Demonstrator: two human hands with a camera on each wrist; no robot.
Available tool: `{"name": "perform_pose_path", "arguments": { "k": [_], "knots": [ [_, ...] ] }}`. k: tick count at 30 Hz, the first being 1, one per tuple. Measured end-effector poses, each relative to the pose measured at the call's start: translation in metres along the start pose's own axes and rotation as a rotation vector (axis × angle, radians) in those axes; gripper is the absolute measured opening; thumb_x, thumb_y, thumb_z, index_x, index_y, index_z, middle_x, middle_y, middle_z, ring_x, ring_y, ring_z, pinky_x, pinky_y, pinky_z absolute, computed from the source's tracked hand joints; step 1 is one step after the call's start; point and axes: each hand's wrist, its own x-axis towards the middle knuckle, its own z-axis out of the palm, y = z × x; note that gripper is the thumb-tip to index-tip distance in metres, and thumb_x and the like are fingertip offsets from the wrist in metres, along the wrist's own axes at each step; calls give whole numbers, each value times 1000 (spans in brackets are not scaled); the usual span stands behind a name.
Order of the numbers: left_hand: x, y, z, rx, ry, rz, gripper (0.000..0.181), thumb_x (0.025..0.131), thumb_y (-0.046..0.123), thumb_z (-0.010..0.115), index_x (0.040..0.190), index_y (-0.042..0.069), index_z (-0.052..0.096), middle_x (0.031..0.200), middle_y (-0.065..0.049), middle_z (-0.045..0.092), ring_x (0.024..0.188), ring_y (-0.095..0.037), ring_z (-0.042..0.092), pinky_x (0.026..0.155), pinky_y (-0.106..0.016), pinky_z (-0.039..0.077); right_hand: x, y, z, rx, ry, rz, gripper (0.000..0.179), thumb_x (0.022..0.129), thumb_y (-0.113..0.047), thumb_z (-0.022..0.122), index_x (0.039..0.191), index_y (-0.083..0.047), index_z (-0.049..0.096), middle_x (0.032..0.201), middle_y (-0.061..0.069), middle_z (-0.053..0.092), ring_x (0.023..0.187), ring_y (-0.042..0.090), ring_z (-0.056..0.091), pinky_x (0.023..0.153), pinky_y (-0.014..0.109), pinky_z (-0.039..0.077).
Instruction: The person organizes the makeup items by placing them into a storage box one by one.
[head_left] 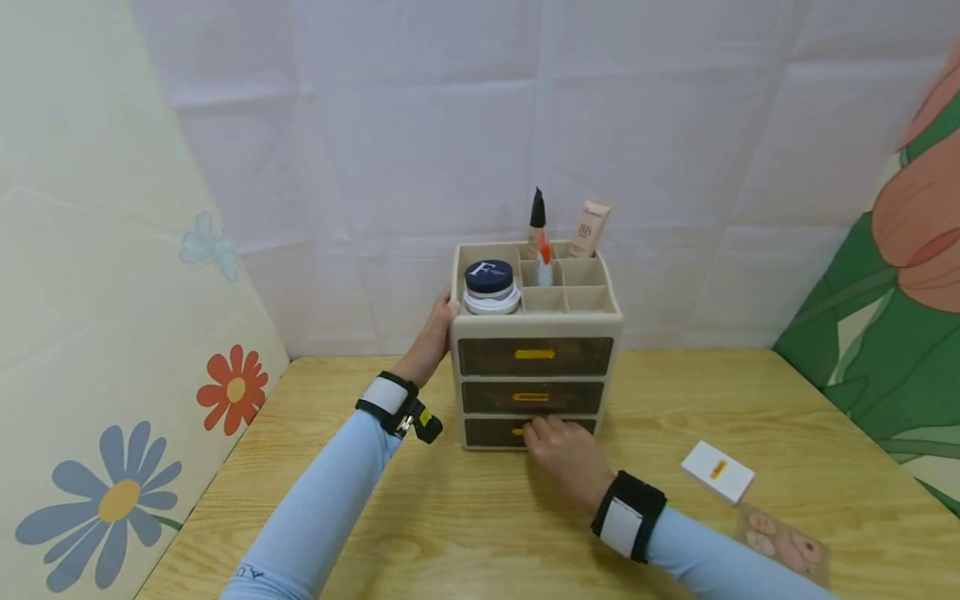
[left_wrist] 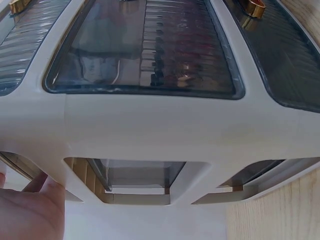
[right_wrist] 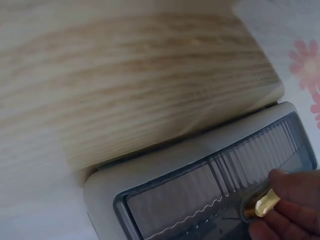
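Note:
A beige cosmetics organizer (head_left: 540, 321) with three dark see-through drawers stands upright on the table. My left hand (head_left: 431, 340) rests against its left side near the top; in the left wrist view, part of that hand lies beside a cutout in the side wall. At the bottom drawer (head_left: 491, 433), my right hand (head_left: 566, 454) pinches the gold handle (right_wrist: 268, 202) between thumb and fingers. All three drawers look closed in the head view. Through a drawer front (left_wrist: 140, 55) in the left wrist view, a row of small items shows.
On the organizer's top sit a dark-lidded round jar (head_left: 489, 275), a black-capped bottle (head_left: 537, 208), an orange-tipped tube (head_left: 543, 262) and a BB cream tube (head_left: 590, 229). A white box (head_left: 717, 472) and a pinkish flat palette (head_left: 783, 546) lie on the right of the wood table (head_left: 450, 533).

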Motion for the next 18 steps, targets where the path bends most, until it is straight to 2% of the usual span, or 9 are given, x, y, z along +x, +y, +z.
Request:
{"name": "perform_pose_path", "arguments": {
  "k": [3,4,5,8,10,11,18],
  "knots": [
    [0,0,0,0,10,-7,61,100,42,25,153,15,10,152,-13,20,134,-27,27,108,-54,25,0,-1,3,-4,-8,3,11,76,4,74,84,-1,68,77,12,62,60,21,59,44,30,46],
    [0,1,0,0,12,-7,62,100,42,25,153,15,10,152,-13,20,134,-27,27,107,-54,25,0,-1,3,-7,-8,2,6,81,5,68,84,0,67,77,12,61,60,21,58,44,30,46],
    [0,2,1,4,13,-9,62,100,43,26,153,15,10,152,-12,20,134,-27,27,107,-54,26,0,-1,4,-9,-2,0,9,87,5,59,84,0,67,77,12,60,60,22,58,44,30,46],
    [1,3,1,15,15,-10,64,99,44,26,154,16,10,152,-12,20,134,-28,26,107,-56,26,2,-2,6,-25,24,-1,43,102,1,26,83,0,65,75,12,58,58,22,56,42,30,45],
    [2,3,0,22,12,-8,64,99,45,26,154,16,9,152,-12,19,134,-29,26,107,-57,25,4,-3,7,-41,42,2,62,104,-4,6,81,0,64,74,11,57,57,21,55,41,30,43],
    [2,3,0,22,13,-8,64,99,45,26,154,16,9,152,-12,19,134,-29,26,106,-57,25,5,-3,8,-50,49,5,67,104,-6,1,81,-1,64,73,10,56,56,21,54,41,30,43],
    [1,3,0,-15,-4,-26,60,102,36,22,154,13,4,154,-15,15,136,-29,22,109,-54,23,3,-7,11,-58,78,22,66,106,-8,3,75,-2,61,69,10,53,54,21,53,38,30,40]
  ]
}}
